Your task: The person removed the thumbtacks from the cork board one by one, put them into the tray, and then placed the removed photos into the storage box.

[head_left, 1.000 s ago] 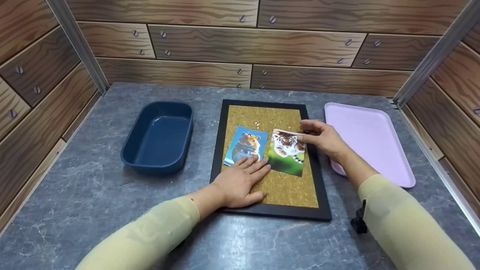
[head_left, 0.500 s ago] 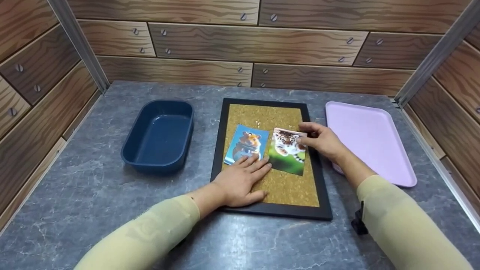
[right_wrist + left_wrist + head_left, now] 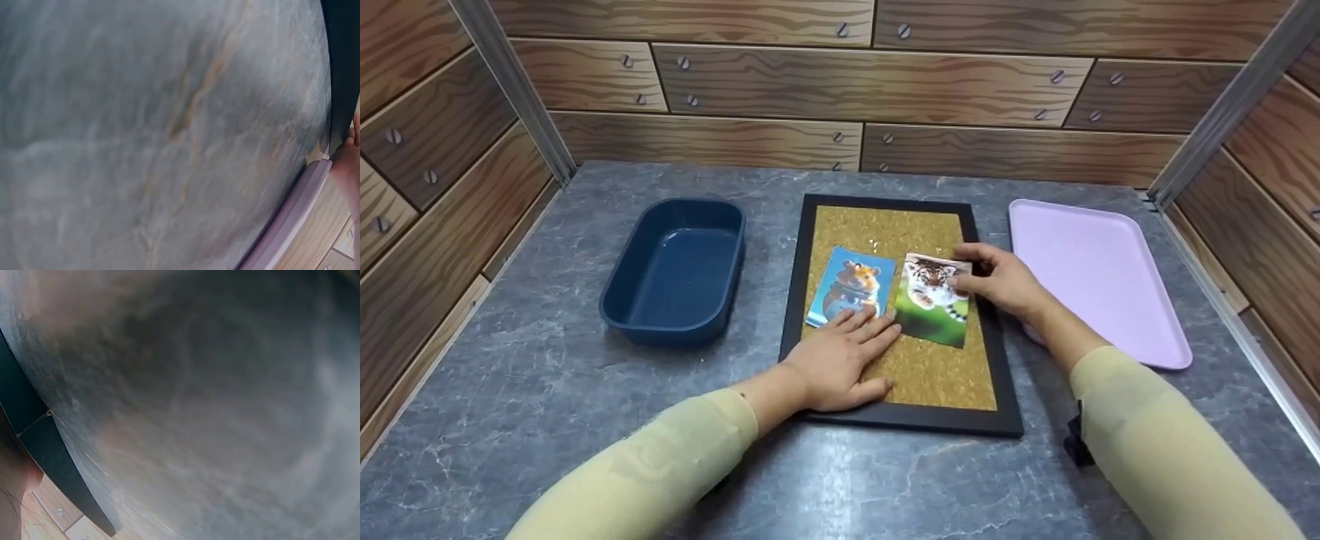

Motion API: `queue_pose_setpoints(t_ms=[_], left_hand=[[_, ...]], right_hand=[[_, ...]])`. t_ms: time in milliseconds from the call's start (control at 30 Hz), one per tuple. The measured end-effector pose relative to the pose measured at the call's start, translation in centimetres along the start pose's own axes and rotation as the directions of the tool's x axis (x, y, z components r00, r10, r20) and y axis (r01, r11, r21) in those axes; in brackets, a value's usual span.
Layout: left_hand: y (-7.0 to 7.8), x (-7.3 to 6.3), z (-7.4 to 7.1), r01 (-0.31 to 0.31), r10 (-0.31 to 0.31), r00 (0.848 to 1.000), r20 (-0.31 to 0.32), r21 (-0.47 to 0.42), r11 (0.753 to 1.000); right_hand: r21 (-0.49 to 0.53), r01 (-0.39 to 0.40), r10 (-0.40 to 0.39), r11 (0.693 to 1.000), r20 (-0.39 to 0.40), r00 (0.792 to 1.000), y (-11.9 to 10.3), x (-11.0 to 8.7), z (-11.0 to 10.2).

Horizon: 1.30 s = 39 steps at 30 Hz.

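Observation:
A cork board (image 3: 941,382) with a black frame lies flat on the table. On its cork are two picture cards side by side: a hamster card (image 3: 849,281) on blue and a tiger card (image 3: 934,324) on green. My left hand (image 3: 834,366) lies flat with fingers spread, its fingertips over the lower edges of both cards. At the tiger card's upper right edge, my right hand (image 3: 1011,286) pinches with the thumb on the picture and fingers curled beyond it. The left wrist view catches only the black frame (image 3: 53,447) and part of the hand (image 3: 14,495).
A deep blue bin (image 3: 671,330) stands left of the board. To the right lies a lilac tray (image 3: 1110,292), partly behind my right wrist; its rim (image 3: 298,216) also shows in the right wrist view. Grey marbled tabletop (image 3: 547,337) runs up to wood-patterned walls (image 3: 765,82).

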<state>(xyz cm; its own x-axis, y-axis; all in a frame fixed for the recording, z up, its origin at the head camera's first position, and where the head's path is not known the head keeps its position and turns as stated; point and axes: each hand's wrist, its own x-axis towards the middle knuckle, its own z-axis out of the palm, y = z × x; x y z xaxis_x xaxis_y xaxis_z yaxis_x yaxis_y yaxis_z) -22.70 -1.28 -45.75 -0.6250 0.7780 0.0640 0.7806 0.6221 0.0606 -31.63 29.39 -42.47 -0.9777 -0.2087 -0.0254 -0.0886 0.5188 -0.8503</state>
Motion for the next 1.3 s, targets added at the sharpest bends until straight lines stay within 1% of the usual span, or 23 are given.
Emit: queue_pose_setpoints(t_ms=[33,200,300,400,500,767,1000,1167,1300], left_hand=[[0.0,0.0,0.0,-0.001,0.001,1.0,0.0,-0.001,1.0],[0.0,0.0,-0.2,-0.003,0.003,1.0,0.005,-0.005,1.0],[0.0,0.0,-0.2,-0.003,0.003,1.0,0.005,-0.006,1.0],[0.0,-0.1,-0.3,-0.004,0.004,1.0,0.003,-0.004,1.0],[0.1,-0.1,-0.3,-0.003,0.003,1.0,0.008,0.0,1.0],[0.0,0.0,-0.2,-0.005,0.005,1.0,0.009,0.0,1.0],[0.0,-0.1,-0.1,0.002,-0.002,1.0,0.008,-0.006,1.0],[0.1,-0.1,-0.2,-0.002,0.002,1.0,0.0,-0.002,1.0],[0.1,-0.1,-0.2,-0.007,0.007,1.0,-0.003,0.0,1.0]], right_hand=[[-0.008,0.0,0.0,1.0,0.0,1.0,0.1,0.0,0.0],[0.012,-0.029,0.029,1.0,0.014,0.999,-1.8,-0.8,0.0],[0.009,-0.039,0.039,0.999,0.014,0.999,-0.9,-0.2,0.0],[-0.033,-0.035,0.035,0.999,0.011,0.999,0.2,0.3,-0.1],[-0.063,-0.038,0.039,0.997,0.011,0.999,0.8,0.5,-0.2],[-0.069,-0.073,0.074,0.995,0.012,0.997,0.9,0.3,-0.1],[-0.058,-0.058,0.059,0.997,0.019,0.998,1.0,0.3,-0.1],[-0.057,-0.059,0.059,0.997,0.009,0.998,1.0,0.3,-0.2],[-0.033,-0.056,0.057,0.998,0.005,0.998,1.0,0.3,-0.2]])
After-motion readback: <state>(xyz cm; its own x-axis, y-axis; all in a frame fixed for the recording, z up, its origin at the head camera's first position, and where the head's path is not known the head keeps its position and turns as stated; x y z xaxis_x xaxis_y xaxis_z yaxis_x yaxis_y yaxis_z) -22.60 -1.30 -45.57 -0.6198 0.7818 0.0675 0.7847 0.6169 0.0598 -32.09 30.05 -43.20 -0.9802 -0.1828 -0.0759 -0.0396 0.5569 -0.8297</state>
